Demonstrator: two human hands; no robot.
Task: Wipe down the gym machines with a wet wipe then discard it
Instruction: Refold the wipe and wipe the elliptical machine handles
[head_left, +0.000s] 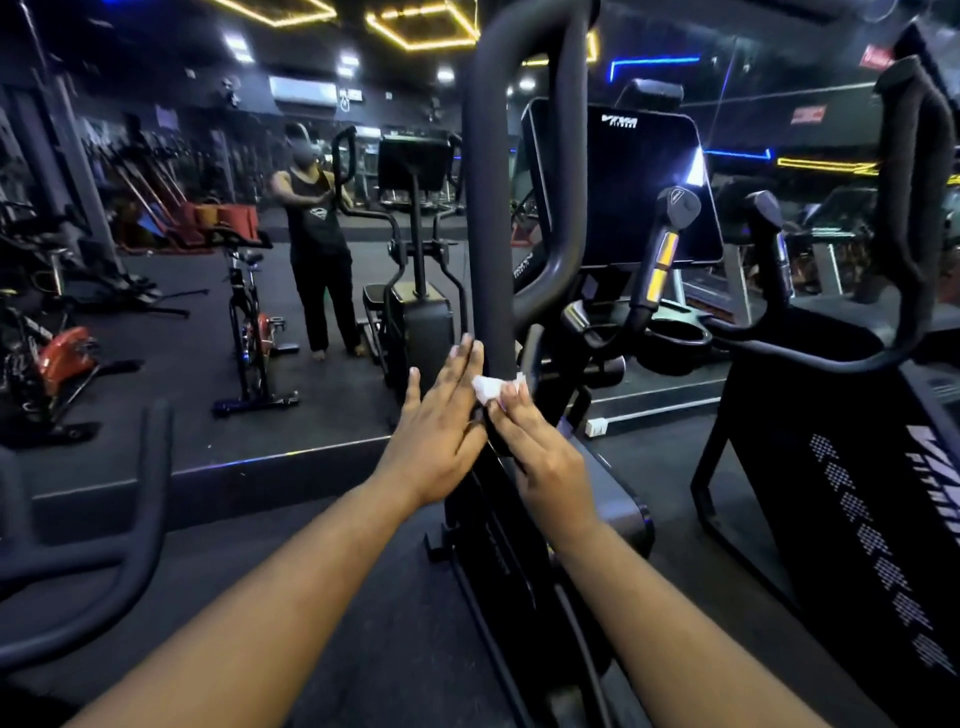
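The right hand (545, 447) is pinching a crumpled white wet wipe (493, 388) against the elliptical machine's tall black padded handle bar (493, 208), while the left hand (441, 421) is lying flat-fingered beside it. A wall mirror (208, 260) is reflecting the dim gym's dark rubber floor (363, 597).

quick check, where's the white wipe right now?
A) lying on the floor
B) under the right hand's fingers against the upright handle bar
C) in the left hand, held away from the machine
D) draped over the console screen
B: the wet wipe sits bunched under the fingertips of the right hand, pressed against the black handle bar, while the left hand lies flat-fingered on the bar's other side.
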